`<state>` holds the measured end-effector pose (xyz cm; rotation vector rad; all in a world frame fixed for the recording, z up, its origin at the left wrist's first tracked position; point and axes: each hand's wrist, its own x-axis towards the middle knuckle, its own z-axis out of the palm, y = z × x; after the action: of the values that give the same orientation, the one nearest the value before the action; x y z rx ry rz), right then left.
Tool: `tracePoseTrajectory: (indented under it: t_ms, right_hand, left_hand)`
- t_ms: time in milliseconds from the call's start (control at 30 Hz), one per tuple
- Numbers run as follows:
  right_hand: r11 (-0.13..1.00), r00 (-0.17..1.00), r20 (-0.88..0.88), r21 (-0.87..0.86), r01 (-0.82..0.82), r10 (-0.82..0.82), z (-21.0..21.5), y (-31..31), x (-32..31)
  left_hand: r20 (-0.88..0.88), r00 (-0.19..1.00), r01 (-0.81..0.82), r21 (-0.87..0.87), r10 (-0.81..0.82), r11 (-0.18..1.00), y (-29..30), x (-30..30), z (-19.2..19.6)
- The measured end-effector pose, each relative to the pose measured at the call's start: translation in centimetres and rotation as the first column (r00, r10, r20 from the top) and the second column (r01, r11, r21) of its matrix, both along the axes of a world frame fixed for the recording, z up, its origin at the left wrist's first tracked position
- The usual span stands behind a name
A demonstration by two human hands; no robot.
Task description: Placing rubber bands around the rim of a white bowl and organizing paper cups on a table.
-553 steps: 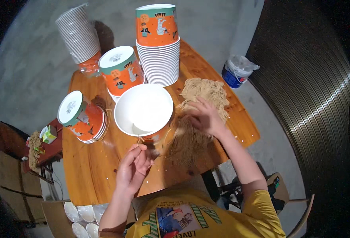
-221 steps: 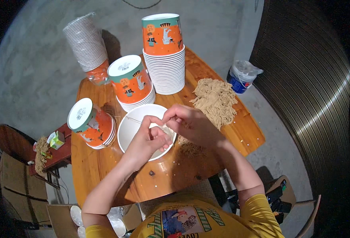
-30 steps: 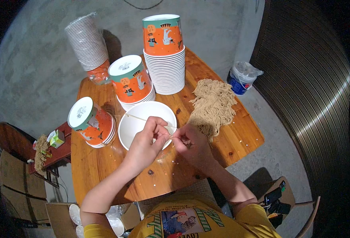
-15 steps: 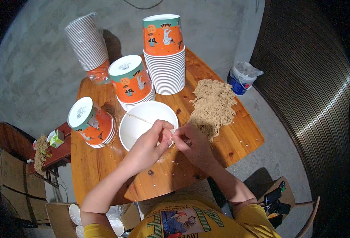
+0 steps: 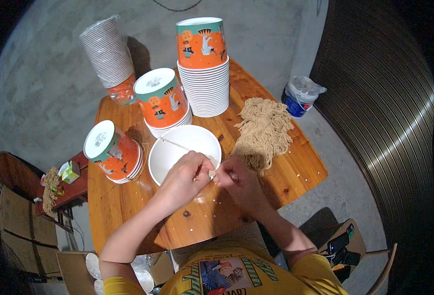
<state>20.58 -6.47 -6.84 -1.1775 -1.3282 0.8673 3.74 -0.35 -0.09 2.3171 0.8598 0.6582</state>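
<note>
left hand (image 5: 183,176) and right hand (image 5: 238,183), earlier apart, now together at cord (image 5: 176,144)

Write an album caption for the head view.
Fingers gather at the rim of a bucket, a cord stretched across its white mouth.

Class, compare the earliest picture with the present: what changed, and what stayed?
The right hand has left the yarn pile and moved left to the near-right rim of the open bucket, meeting the left hand, which has moved right. Both pinch the cord, which now crosses the bucket's mouth. The bucket stacks and blue pail stayed put.
</note>
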Motion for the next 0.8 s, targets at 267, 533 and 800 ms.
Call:
tracePoseTrajectory:
  t_ms: [267,533,800]
  right_hand:
    - [0.976,0.965,0.218,0.194,0.101,-0.143,0.9,-1.1,-1.1]
    - [0.989,0.971,0.236,0.151,-0.002,-0.034,0.9,-1.4,-1.5]
    - [0.951,0.954,0.275,0.307,0.033,-0.122,0.5,-1.0,-2.4]
  left_hand:
    - [0.039,0.999,0.008,-0.161,-0.002,0.987,-0.2,0.2,0.6]
    - [0.05,0.999,0.009,-0.165,-0.001,0.986,-0.2,0.1,0.4]
    - [0.046,0.997,-0.078,0.403,0.065,0.912,-1.1,0.7,-0.2]
